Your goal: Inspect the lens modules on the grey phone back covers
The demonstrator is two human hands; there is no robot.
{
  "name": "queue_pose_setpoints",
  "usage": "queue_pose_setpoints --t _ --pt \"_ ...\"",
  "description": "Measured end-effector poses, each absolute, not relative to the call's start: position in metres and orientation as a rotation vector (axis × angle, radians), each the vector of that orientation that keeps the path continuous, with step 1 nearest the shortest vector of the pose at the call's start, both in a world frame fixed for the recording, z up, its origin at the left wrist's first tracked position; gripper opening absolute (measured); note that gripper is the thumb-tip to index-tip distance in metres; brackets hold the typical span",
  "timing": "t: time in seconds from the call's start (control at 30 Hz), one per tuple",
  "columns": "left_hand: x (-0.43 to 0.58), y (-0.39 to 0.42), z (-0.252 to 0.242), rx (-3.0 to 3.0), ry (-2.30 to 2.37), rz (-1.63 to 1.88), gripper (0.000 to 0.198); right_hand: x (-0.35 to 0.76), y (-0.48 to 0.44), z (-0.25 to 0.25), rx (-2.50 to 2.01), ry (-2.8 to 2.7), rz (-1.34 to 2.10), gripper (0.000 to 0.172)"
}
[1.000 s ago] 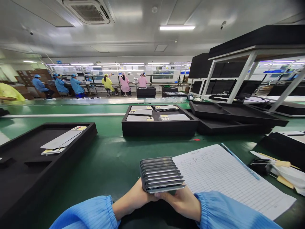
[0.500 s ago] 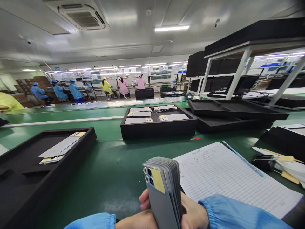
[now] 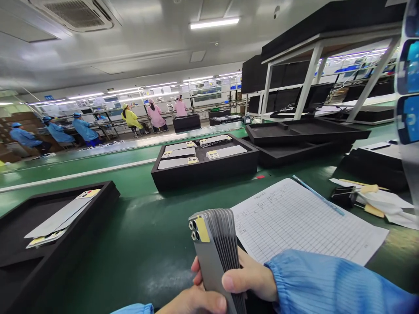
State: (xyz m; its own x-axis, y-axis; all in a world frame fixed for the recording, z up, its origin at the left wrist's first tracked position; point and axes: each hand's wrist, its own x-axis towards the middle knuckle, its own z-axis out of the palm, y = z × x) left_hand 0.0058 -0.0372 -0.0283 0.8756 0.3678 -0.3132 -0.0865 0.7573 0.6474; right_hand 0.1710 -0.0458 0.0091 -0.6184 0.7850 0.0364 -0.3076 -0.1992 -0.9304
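The workspace is a brightly lit production hall with a long green tabletop [image 3: 137, 209]. The reference point for all locations is the central black foam tray [image 3: 204, 176].

Far beyond the central black foam tray, seated workers in blue smocks [image 3: 83, 129] and pink smocks [image 3: 155, 116] face a workbench. To its right stand a white metal rack [image 3: 309, 74] and flat black foam trays [image 3: 304, 131]. To its left lies a second black foam tray [image 3: 108, 192] holding grey phone back housings [image 3: 62, 216]. More housings with yellow labels [image 3: 203, 152] lie inside the central tray.

Nearer the person and to the right of the central tray lies a gridded log sheet [image 3: 304, 220], with a blue pen [image 3: 319, 196] along its upper edge. A black binder clip [image 3: 342, 196] sits further right.

A stack of grey phone back housings [image 3: 214, 257] is held upright and tilted in front of the log sheet, below the central tray. Each piece has a twin-lens camera opening, and the outer piece bears a yellow film tab [image 3: 203, 230].

Handling judgement: the stack appears light and stiff, but its smooth faces may slip and scratch. Take hold along the long edges, avoiding the camera openings.

The right hand [image 3: 245, 279] wraps the stack: its thumb lies across the front, and its fingers [image 3: 195, 267] emerge on the far side, closed around it. The left hand [image 3: 193, 303] sits low against the lower end; its fingers are cut off by the frame, so their state cannot be determined.
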Motion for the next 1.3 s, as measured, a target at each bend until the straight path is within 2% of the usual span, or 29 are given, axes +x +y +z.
queue_pose_setpoints --t 0.1,0.3,0.5,0.7,1.03,1.3 --pt "0.008 -0.038 -0.025 0.535 0.346 0.349 0.030 0.172 -0.045 0.011 -0.621 -1.342 1.877 0.056" --pt "0.012 -0.038 -0.021 0.485 0.246 0.424 0.052 0.172 -0.046 0.018 -0.587 -1.297 1.922 0.050" --pt "0.018 -0.035 -0.013 0.421 0.283 0.372 0.062 0.172 -0.048 0.014 -0.654 -1.117 1.994 0.031" --pt "0.021 -0.034 -0.008 0.383 0.280 0.361 0.072 0.169 -0.048 0.009 -0.704 -0.971 2.018 0.035" --pt "0.022 -0.032 -0.007 0.365 0.320 0.443 0.063 0.169 -0.047 0.008 -0.817 -0.872 2.001 0.033" --pt "0.022 -0.033 -0.009 0.400 0.359 0.463 0.064 0.168 -0.047 0.003 -0.900 -0.831 1.976 0.022"
